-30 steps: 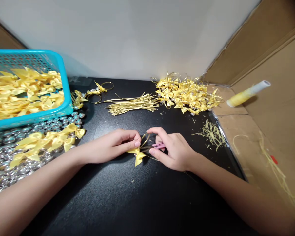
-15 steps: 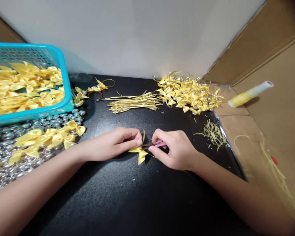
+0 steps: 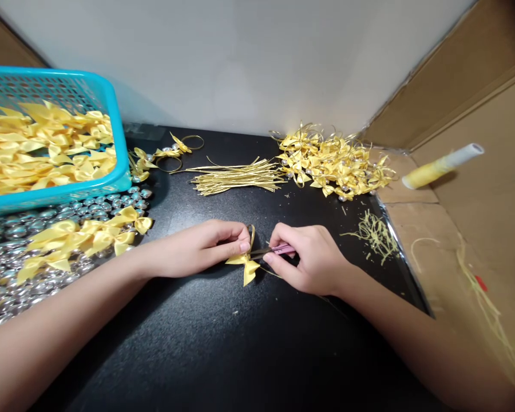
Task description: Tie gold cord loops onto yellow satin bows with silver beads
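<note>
Over the middle of the black table, my left hand (image 3: 217,246) pinches a yellow ribbon bow (image 3: 249,271) by its upper part, where a gold tie forms a small loop. My right hand (image 3: 309,257) is closed round pink-handled snips (image 3: 282,249). Their dark blades point left and reach the bow's middle, close to my left fingertips. A thin gold strand trails from the bow to below my right fingers. Whether the blades touch the strand I cannot tell, and my left fingers hide the bow's top.
A blue basket (image 3: 119,137) of yellow bows stands at the left, with silver beads (image 3: 15,232) and loose bows before it. Gold ties (image 3: 239,178) lie at the back, beside a heap of beaded bows (image 3: 332,163). Trimmed ends (image 3: 377,234) and a tube (image 3: 442,166) are at the right.
The snips' blades have drawn back very slightly from the bow. Both hands keep their hold, and the whole view has shifted a little.
</note>
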### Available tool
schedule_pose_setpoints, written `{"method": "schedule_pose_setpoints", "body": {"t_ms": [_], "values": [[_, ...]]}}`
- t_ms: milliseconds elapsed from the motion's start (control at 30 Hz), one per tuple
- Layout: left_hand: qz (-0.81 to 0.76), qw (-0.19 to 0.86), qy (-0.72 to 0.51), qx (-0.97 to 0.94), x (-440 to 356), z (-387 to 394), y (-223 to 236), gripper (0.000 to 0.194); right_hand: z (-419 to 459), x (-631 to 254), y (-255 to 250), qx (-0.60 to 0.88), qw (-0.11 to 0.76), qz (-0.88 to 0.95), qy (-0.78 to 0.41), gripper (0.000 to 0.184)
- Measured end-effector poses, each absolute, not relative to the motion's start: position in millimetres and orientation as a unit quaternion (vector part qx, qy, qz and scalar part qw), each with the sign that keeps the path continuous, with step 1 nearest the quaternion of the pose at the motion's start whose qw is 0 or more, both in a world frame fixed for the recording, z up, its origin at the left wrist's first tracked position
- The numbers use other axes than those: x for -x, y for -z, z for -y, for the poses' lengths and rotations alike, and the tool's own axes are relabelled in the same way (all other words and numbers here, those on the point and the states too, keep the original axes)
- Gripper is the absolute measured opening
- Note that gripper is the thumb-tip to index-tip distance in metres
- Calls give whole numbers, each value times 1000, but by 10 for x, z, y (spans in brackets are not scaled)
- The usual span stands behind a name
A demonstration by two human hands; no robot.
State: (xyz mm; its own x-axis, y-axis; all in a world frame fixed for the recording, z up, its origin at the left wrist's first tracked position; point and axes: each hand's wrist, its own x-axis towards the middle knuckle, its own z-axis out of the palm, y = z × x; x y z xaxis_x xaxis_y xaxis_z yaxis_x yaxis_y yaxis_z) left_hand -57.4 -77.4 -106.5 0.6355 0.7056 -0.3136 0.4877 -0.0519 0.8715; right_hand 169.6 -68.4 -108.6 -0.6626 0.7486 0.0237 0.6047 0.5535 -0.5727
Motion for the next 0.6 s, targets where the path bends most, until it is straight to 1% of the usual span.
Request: {"method": "schedule_pose_setpoints", "body": {"t_ms": [400, 600], "values": [[-413, 537, -106, -728, 592, 760, 1089, 31, 674, -1675, 1095, 387, 122, 864, -298, 18], [-420, 529, -122, -727, 602, 750, 1120, 32, 655, -1685, 1082, 408, 118, 863, -272, 19]]}}
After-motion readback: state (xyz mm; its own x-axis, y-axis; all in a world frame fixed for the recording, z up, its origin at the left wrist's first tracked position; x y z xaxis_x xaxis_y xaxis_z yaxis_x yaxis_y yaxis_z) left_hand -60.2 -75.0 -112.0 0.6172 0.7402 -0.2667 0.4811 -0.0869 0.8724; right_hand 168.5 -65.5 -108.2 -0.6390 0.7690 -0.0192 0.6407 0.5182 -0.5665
